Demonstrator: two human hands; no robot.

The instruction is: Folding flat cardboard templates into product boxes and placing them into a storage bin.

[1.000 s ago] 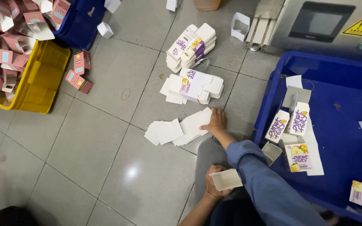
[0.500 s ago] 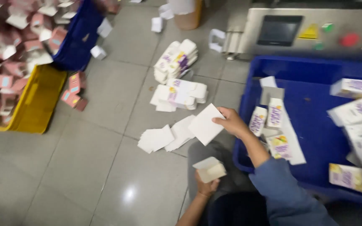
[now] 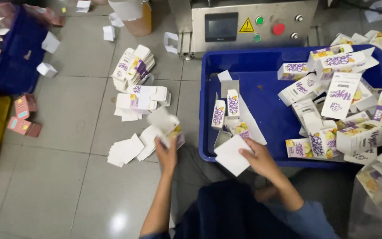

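Tiled floor (image 3: 67,146): left hand (image 3: 168,152) grips blurred carton (image 3: 166,126); right hand (image 3: 257,160) pinches white card (image 3: 231,155)

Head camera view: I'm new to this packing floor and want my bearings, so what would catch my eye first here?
The big blue crate at right, with white-and-purple cartons heaped at its far end. In front of it, the right hand holds a white card over the crate's near rim, while the left hand lifts a blurred carton. Flat carton stacks lie on the grey tiles at left.
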